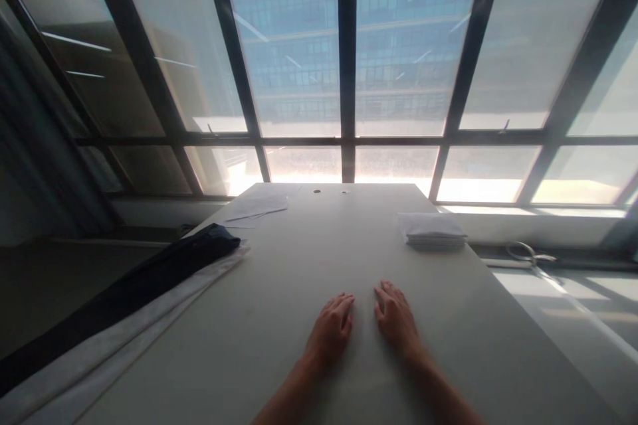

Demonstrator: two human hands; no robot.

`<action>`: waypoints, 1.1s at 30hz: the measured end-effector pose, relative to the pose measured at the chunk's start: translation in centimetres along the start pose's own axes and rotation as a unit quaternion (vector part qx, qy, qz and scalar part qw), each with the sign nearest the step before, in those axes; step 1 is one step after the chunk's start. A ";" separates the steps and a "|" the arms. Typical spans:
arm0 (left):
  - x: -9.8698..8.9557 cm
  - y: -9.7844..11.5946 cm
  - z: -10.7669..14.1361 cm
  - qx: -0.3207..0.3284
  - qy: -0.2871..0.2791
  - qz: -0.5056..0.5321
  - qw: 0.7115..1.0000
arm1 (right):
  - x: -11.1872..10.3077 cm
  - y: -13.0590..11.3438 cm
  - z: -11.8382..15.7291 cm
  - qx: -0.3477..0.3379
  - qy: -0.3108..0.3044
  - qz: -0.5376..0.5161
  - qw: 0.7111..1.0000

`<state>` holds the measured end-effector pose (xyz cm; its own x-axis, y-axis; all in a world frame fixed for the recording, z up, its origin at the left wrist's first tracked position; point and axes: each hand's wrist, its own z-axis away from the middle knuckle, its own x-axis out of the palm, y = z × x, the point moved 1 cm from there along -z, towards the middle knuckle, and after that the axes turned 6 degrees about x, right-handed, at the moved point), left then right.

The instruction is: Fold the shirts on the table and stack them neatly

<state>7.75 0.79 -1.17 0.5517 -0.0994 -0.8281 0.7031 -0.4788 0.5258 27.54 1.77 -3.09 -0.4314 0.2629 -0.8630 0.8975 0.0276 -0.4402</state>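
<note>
My left hand (331,327) rests palm down on the white table (239,345), its fingers slightly bent and pointing forward. Beside it, a small gap away, my right hand (395,316) lies on the same surface with fingers extended. Neither hand holds anything. Beyond my right hand, near the right edge, sits a neat stack of folded white sheets (432,231); whether they are cloth or paper I cannot tell. Flat white sheets (256,207) lie at the far left corner.
Along the left edge, a long dark cloth (164,272) and a white cloth (129,325) drape over the side. Two small holes (317,191) show near the table's far end. Large framed windows (299,46) stand behind. A metal stand-like object (532,256) is at the right.
</note>
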 end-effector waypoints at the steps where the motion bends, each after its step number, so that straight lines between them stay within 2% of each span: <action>1: 0.0 0.0 0.0 -0.001 -0.001 0.006 1.000 | 0.3 0.0 0.1 -0.001 -0.002 -0.003 1.000; 11: 1.2 -1.0 2.0 -0.002 -0.022 0.041 0.999 | 1.8 1.1 1.6 0.017 -0.063 -0.012 0.998; 14: 1.1 -0.8 2.2 0.005 -0.010 0.044 0.999 | 1.9 1.1 1.6 0.014 -0.054 -0.011 0.998; 20: 0.5 -0.1 1.5 0.016 0.018 0.027 0.999 | 1.2 0.1 0.9 -0.018 -0.024 0.022 0.999; 24: 0.2 -0.1 1.3 -0.002 0.032 0.021 0.999 | 0.5 -0.4 0.9 -0.026 -0.019 0.019 0.999; 33: 0.3 -0.9 1.1 -0.007 0.069 0.082 0.994 | -0.2 -1.2 0.8 -0.005 -0.053 0.013 0.998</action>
<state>6.77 0.21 -2.14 0.7157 -0.0535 -0.6964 0.6036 -0.4542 0.6552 26.51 0.87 -2.62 -0.4151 0.1594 -0.8957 0.9090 0.0328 -0.4155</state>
